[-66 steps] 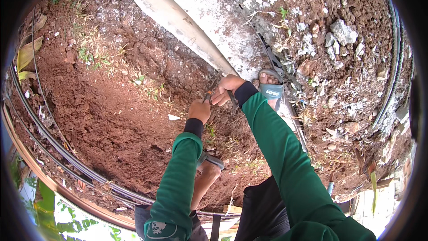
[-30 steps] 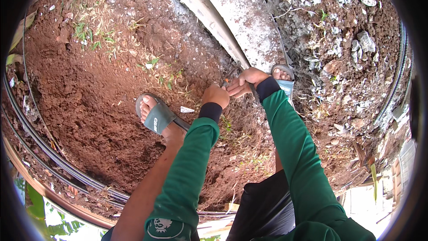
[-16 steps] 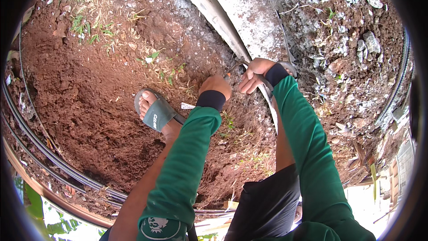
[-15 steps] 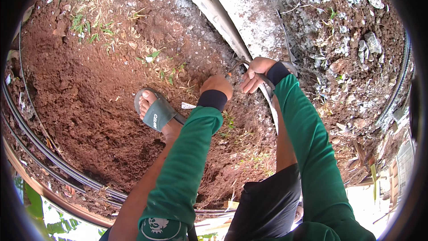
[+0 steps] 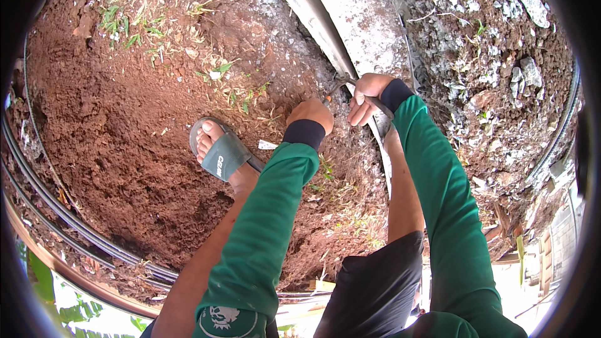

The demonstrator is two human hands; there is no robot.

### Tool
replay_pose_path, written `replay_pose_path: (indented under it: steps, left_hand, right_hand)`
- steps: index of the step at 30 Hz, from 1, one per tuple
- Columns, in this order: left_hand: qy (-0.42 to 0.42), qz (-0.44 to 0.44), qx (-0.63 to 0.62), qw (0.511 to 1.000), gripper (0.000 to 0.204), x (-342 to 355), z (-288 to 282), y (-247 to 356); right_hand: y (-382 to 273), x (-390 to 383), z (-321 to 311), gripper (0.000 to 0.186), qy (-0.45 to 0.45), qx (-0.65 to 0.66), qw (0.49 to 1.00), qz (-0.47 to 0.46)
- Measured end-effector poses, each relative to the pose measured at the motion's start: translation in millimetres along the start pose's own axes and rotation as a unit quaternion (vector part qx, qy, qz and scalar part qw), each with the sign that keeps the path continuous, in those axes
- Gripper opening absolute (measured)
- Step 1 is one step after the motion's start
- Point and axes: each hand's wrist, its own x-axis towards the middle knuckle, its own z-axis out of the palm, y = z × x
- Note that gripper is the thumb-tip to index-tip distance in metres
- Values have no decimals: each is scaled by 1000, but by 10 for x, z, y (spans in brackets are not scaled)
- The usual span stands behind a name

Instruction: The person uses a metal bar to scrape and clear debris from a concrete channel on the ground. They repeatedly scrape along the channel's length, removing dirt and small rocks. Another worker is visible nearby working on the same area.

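My left hand (image 5: pixel 311 114) is closed in a fist low over the soil. A thin dark rod-like tool (image 5: pixel 336 86) with a small orange mark sticks out beyond its knuckles; its grip is hidden inside the fist. To the right, my right hand (image 5: pixel 370 96) curls its fingers around a dark curved strip (image 5: pixel 380 107) passing under the palm. I cannot tell whether the strip and tool are one piece. Both lie across a long pale pipe-like bar (image 5: pixel 322 22), which runs from the top edge down between my legs.
A whitish concrete strip (image 5: pixel 360 19) borders the bar. Loose red soil (image 5: pixel 125 144) spreads left, with rubble (image 5: pixel 531 72) at right. My left foot wears a green-grey slide sandal (image 5: pixel 224 155). Black cables (image 5: pixel 81 224) curve along the lower left. A white scrap (image 5: pixel 267 144) lies near my left wrist.
My left hand has shifted slightly right, and my right hand slightly right and up. More of the dark tool and orange mark shows between them. The whole view has moved a little.
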Motion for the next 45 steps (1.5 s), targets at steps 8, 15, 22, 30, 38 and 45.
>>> replay_pose_path:
  steps: [8, 15, 22, 30, 38, 45]
  left_hand:
    - [-89, -55, -238, 966, 31, -165, 80, 336]
    - [-94, 153, -370, 912, 92, -136, 466, 150]
    - [-155, 42, -304, 939, 112, -60, 240, 196]
    - [-151, -48, -97, 983, 105, 89, 228, 337]
    - [0, 30, -224, 974, 92, -224, 405, 368]
    - [-42, -8, -200, 979, 39, -138, 272, 363]
  right_hand:
    - [69, 264, 80, 37, 120, 148, 977, -92]
    - [453, 483, 237, 38, 21, 449, 889, -87]
    - [457, 564, 467, 33, -42, 505, 844, -177]
    - [358, 605, 471, 16, 1, 358, 907, -219]
    - [477, 445, 556, 8, -40, 564, 788, -244]
    - [399, 562, 531, 10, -36, 550, 794, -256]
